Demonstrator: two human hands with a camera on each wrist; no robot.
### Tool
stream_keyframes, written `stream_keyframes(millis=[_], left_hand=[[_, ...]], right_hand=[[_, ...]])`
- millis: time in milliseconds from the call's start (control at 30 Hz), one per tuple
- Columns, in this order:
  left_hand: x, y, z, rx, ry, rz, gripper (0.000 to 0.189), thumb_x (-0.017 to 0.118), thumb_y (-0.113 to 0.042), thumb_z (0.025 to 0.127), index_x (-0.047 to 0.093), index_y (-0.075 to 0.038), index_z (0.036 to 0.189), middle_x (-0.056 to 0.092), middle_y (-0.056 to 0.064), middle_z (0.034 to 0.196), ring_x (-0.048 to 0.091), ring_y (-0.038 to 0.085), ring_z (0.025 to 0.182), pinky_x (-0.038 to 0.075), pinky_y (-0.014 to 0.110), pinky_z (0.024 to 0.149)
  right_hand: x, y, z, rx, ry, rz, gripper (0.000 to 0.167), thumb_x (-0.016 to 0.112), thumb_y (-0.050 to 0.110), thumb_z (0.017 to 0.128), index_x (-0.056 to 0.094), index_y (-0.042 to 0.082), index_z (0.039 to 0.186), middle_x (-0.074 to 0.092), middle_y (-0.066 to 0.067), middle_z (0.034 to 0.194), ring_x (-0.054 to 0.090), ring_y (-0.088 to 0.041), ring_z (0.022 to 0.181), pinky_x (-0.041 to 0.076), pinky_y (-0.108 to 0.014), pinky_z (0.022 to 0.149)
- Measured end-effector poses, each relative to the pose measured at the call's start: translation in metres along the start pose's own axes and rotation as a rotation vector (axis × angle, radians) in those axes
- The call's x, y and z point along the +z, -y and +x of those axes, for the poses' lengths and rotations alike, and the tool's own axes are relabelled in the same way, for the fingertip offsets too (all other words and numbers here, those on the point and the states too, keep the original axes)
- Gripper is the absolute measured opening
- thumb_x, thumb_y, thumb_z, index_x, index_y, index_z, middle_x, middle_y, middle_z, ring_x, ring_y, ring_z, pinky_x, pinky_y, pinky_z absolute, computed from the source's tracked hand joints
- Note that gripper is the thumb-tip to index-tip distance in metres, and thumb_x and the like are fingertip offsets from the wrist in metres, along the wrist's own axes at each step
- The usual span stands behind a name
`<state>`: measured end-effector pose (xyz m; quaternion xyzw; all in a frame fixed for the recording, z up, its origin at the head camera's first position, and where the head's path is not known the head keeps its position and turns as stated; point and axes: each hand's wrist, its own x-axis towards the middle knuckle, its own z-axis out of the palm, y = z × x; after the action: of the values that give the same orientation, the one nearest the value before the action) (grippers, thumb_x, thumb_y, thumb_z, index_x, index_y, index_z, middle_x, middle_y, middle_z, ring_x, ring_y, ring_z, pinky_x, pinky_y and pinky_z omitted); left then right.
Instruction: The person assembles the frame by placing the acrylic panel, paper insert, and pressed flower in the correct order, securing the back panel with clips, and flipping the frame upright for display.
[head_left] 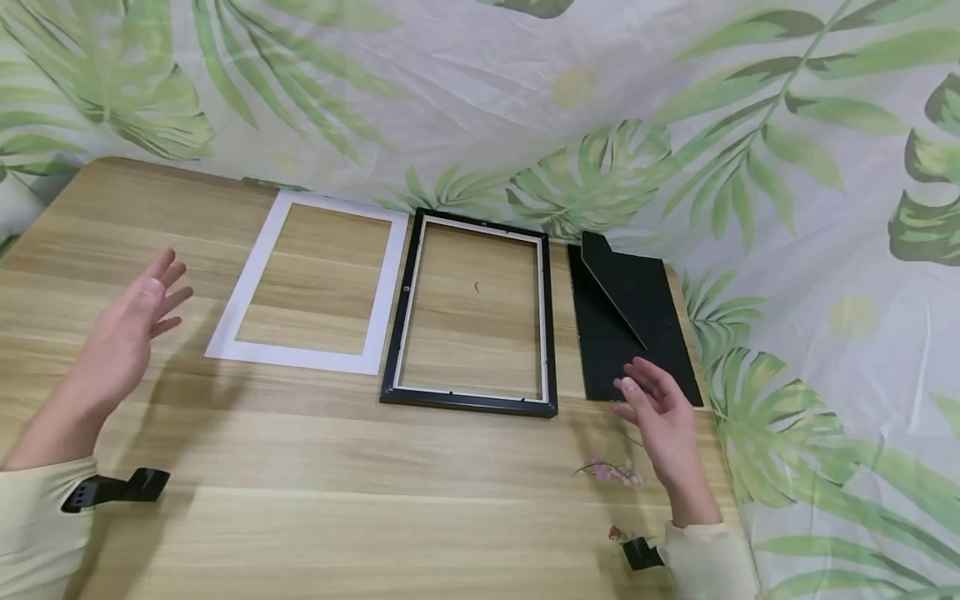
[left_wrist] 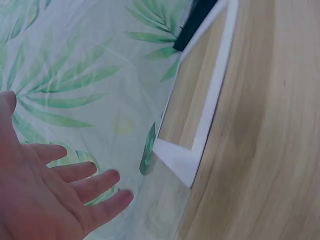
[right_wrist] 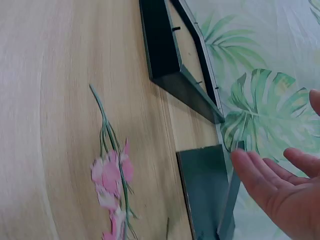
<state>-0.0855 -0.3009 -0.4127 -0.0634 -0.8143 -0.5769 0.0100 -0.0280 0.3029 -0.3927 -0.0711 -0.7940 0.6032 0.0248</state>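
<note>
A black picture frame [head_left: 550,333] with a white inner edge lies on the table, its middle showing bare wood. Left of it is a white mat board [head_left: 300,356] with a rectangular window. To the right lies a black backing board [head_left: 643,287] with its easel stand [head_left: 611,292] tilted up. My left hand [head_left: 127,342] hovers left of the mat, fingers extended and holding nothing. Over the near edge of the backing board in the head view, my right hand [head_left: 663,412] is raised with fingers loosely bent, also holding nothing.
A pink flower sprig [right_wrist: 111,177] lies on the wooden table [head_left: 337,475] near my right hand. A small red flower [head_left: 615,533] is partly hidden by the right wrist camera. Leaf-print cloth [head_left: 465,108] hangs behind and at the right of the table.
</note>
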Motion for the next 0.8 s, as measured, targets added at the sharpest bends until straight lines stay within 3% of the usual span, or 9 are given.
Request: stream_keyframes(millis=[167,233,467,567,700,800], left_hand=[[-0.003,0.005,0.001,0.022,0.089,-0.469,0.056,0.017,-0.034,0.112,0.008,-0.010,0.162,0.027,0.010,0.162,0.056,0.005,0.124,0.052,0.018,0.089],[-0.004,0.007,0.001,0.017,0.125,-0.594,0.057,0.015,-0.033,0.112,0.005,-0.009,0.162,0.034,0.007,0.158,0.059,0.010,0.121,0.055,0.025,0.087],[-0.006,0.004,-0.002,0.003,0.197,-0.778,0.059,0.012,-0.033,0.111,-0.006,-0.006,0.161,0.050,0.004,0.146,0.064,0.027,0.118,0.059,0.043,0.082],[-0.009,0.008,-0.002,-0.009,0.217,-0.832,0.059,0.013,-0.032,0.112,-0.011,-0.005,0.159,0.054,0.005,0.143,0.065,0.030,0.116,0.060,0.046,0.079],[-0.020,0.018,0.001,-0.034,0.270,-0.997,0.061,0.013,-0.032,0.112,-0.022,-0.007,0.156,0.058,0.011,0.140,0.065,0.035,0.115,0.059,0.052,0.079],[-0.032,0.028,0.008,-0.077,0.319,-1.135,0.063,0.014,-0.035,0.112,-0.026,-0.009,0.154,0.058,0.018,0.139,0.063,0.042,0.115,0.057,0.058,0.079]], right_hand=[[0.004,-0.002,0.002,0.047,0.050,0.116,0.050,0.059,0.020,0.104,0.042,-0.002,0.145,0.060,-0.005,0.130,0.068,-0.018,0.109,0.059,-0.039,0.082],[0.004,-0.003,0.003,0.066,0.067,0.148,0.051,0.060,0.020,0.103,0.042,-0.001,0.145,0.063,-0.002,0.127,0.068,-0.020,0.108,0.059,-0.040,0.081],[0.007,-0.004,0.007,0.110,0.109,0.193,0.053,0.062,0.018,0.102,0.041,0.000,0.147,0.066,0.000,0.123,0.067,-0.030,0.110,0.059,-0.043,0.079],[0.009,-0.007,0.011,0.135,0.125,0.183,0.053,0.063,0.019,0.101,0.043,0.001,0.147,0.063,-0.010,0.130,0.065,-0.033,0.113,0.059,-0.044,0.080],[0.013,-0.011,0.018,0.184,0.160,0.158,0.056,0.064,0.023,0.101,0.042,0.002,0.148,0.051,-0.025,0.142,0.065,-0.031,0.114,0.059,-0.046,0.081],[0.017,-0.014,0.025,0.209,0.185,0.156,0.060,0.064,0.024,0.101,0.039,0.000,0.150,0.047,-0.028,0.145,0.066,-0.027,0.112,0.058,-0.046,0.081]])
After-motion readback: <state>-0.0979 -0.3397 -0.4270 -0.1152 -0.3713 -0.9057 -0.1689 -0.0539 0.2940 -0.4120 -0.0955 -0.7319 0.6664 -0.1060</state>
